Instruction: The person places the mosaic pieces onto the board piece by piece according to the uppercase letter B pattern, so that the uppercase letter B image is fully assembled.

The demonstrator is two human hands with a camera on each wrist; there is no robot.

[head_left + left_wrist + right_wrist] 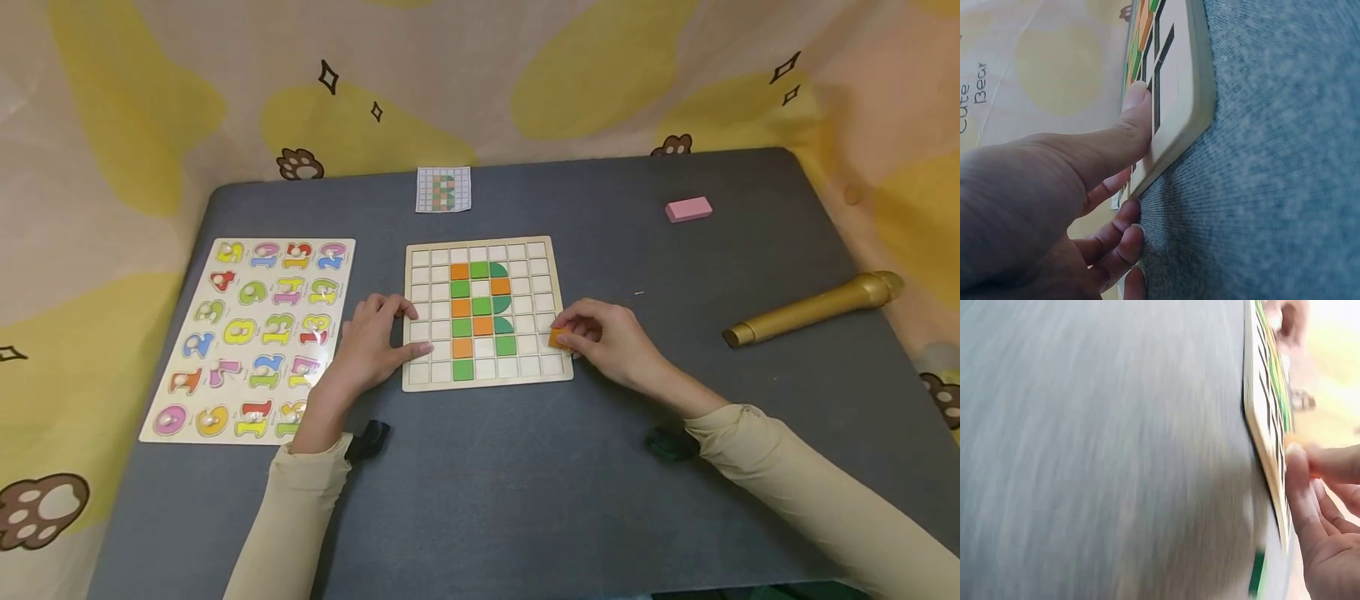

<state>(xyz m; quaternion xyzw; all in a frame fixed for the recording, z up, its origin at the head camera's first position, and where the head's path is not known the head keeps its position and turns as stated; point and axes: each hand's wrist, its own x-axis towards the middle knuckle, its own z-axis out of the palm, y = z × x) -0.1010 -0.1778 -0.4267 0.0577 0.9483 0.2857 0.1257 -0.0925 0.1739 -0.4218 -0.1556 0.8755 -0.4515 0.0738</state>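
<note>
A square grid board (pixel 528 366) lies flat on the table, with orange, green and dark green rounded tiles in its middle columns. My left hand (pixel 367 346) rests at its left edge; in the left wrist view the thumb (pixel 1116 140) lies on the board's top face, the other fingers low beside the edge. Over the board's lower right edge, my right hand (pixel 615 340) pinches an orange tile (pixel 557 337) between thumb and fingers. The right wrist view is blurred, but the orange tile (pixel 1291 439) shows at the fingertips.
A number puzzle board (pixel 247 250) lies left, partly under my left forearm. Behind the grid board is a small pattern card (pixel 444 207). A pink block (pixel 688 210) sits at the back right, and a gold microphone-shaped object (pixel 810 312) lies at the right.
</note>
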